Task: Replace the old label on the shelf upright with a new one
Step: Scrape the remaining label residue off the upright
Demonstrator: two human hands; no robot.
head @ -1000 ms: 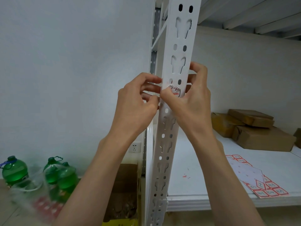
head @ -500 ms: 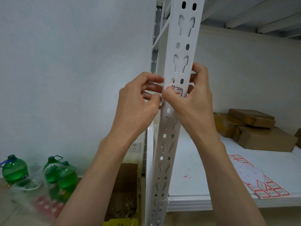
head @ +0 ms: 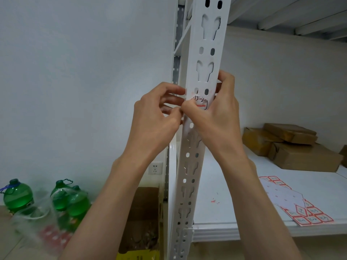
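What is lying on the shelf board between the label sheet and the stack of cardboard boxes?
Nothing: in the head view, the shelf board is bare white between the label sheet and the cardboard boxes.

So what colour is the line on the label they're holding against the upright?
Red, on a white label, seen in the head view.

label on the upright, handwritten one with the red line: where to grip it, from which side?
Best guess: the label's left edge, pinched from the left of the upright. It lies flat on the post's front face, so only an edge can lift. The right hand's thumb meets the left hand's fingertips at that edge.
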